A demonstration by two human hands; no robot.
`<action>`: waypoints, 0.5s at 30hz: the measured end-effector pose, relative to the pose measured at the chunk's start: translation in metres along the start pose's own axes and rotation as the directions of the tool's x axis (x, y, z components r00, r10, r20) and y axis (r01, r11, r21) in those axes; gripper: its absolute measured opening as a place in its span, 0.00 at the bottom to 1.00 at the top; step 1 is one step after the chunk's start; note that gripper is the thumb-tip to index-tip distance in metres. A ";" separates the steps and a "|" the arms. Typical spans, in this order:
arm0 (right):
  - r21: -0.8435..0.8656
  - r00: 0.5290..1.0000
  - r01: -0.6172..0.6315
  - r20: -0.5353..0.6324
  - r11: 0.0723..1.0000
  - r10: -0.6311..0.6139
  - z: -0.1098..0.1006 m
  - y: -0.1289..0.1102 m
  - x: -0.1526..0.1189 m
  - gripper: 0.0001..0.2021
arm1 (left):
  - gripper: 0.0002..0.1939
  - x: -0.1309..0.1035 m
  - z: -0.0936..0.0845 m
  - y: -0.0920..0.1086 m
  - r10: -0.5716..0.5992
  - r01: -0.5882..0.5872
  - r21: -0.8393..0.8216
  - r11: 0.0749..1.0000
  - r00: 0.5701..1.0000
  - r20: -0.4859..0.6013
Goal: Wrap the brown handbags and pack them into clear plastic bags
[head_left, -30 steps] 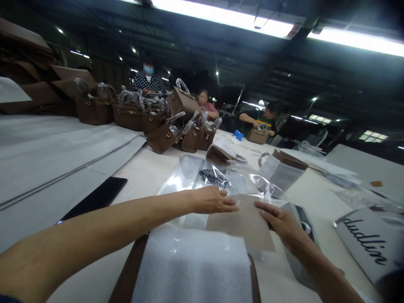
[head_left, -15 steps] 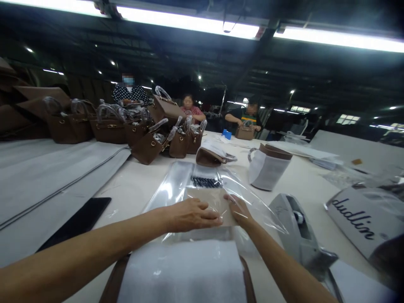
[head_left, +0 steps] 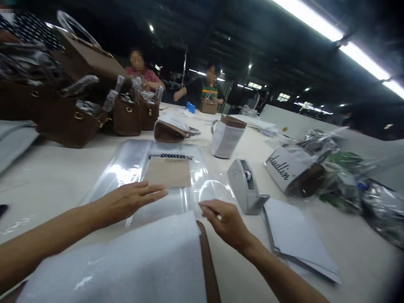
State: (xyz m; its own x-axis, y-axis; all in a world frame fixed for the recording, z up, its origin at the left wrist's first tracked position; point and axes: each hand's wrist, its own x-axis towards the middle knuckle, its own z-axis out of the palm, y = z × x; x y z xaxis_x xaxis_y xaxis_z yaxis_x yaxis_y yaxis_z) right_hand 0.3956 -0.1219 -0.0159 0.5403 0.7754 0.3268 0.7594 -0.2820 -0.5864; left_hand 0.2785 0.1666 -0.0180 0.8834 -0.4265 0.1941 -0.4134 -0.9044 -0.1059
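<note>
head view: just the one camera, so everything below is from it
bag point(head_left: 132, 168): clear, glossy plastic sleeve lying flat on the pale surface point(head_left: 57, 176), full of glare
in the bag: a tan card point(head_left: 168, 172), flat and rectangular, with a dark coiled thing point(head_left: 172, 156) at its far edge, could be a cord or chain, can't really tell
left hand point(head_left: 132, 198): open, fingers stretched out flat together, palm down on the near end of the bag, fingertips just short of the card
right hand point(head_left: 225, 219): fingers loosely curled, thumb and forefinger close together at the bag's near right corner; can't tell if it's actually pinching the plastic
foam sheet point(head_left: 132, 261): white, soft-looking wrap right under the camera, covering something brown whose edge point(head_left: 206, 261) sticks out on the right; cut off by the bottom of the frame
tape dispenser point(head_left: 244, 185): grey, wedge shaped, just right of the bag
papers point(head_left: 296, 235): white stack beside the dispenser
handbags point(head_left: 69, 122): brown, leathery, gold hardware, handles wrapped in plastic, crowded far left, partly cut off
wrapped bag point(head_left: 225, 136): brown top, body covered in white, standing past the sleeve
label point(head_left: 282, 168): white with script lettering, on a brown item under crinkly plastic
people: two seated at the far end, hands on a small brown bag point(head_left: 208, 106)
</note>
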 end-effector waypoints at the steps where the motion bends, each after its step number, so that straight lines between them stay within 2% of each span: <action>1: 0.024 0.992 -0.078 -0.102 0.997 0.080 -0.018 0.000 -0.027 0.11 | 0.37 -0.001 0.004 -0.001 -0.004 0.004 -0.005 1.000 1.000 0.012; 2: 0.009 0.960 -0.173 -0.221 0.985 0.171 -0.036 0.005 -0.052 0.11 | 0.38 -0.001 0.007 -0.001 -0.004 0.004 -0.006 1.000 1.000 0.025; 3: -0.056 0.906 -0.280 -0.345 0.958 0.245 -0.054 0.013 -0.076 0.12 | 0.39 -0.002 0.010 -0.001 -0.002 0.003 -0.005 1.000 0.999 0.037; 4: -0.142 0.864 -0.374 -0.413 0.916 0.289 -0.071 0.026 -0.097 0.13 | 0.39 -0.003 0.011 -0.001 0.003 -0.003 -0.004 1.000 0.999 0.048; 5: -0.236 0.853 -0.434 -0.419 0.870 0.312 -0.086 0.042 -0.116 0.17 | 0.39 -0.004 0.013 -0.002 0.010 -0.010 -0.004 1.000 0.998 0.058; 7: -0.414 0.901 -0.433 -0.222 0.800 0.373 -0.106 0.078 -0.146 0.32 | 0.36 -0.007 0.015 -0.004 0.018 -0.018 0.001 1.000 0.998 0.064; 9: -0.524 0.905 -0.372 -0.020 0.766 0.426 -0.115 0.111 -0.166 0.40 | 0.32 -0.010 0.017 -0.007 0.038 -0.038 0.011 0.999 0.999 0.039; 10: -0.548 0.897 -0.350 0.039 0.760 0.441 -0.117 0.123 -0.173 0.40 | 0.31 -0.011 0.018 -0.009 0.045 -0.045 0.016 0.999 0.999 0.018; 12: -0.560 0.896 -0.323 0.080 0.763 0.437 -0.119 0.139 -0.180 0.32 | 0.30 -0.011 0.018 -0.012 0.054 -0.053 0.010 0.999 0.998 -0.017; 15: -0.582 0.942 -0.213 0.092 0.785 0.324 -0.130 0.141 -0.183 0.22 | 0.28 -0.009 0.015 -0.012 0.025 -0.026 -0.044 0.999 1.000 -0.016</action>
State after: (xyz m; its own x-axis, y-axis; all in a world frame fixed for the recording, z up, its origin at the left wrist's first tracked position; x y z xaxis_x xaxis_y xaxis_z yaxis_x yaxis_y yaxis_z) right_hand 0.4509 -0.3768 -0.0622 0.7213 0.6908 0.0498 0.6919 -0.7153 -0.0982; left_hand 0.2790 0.1815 -0.0333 0.8692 -0.4491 0.2067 -0.4453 -0.8929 -0.0674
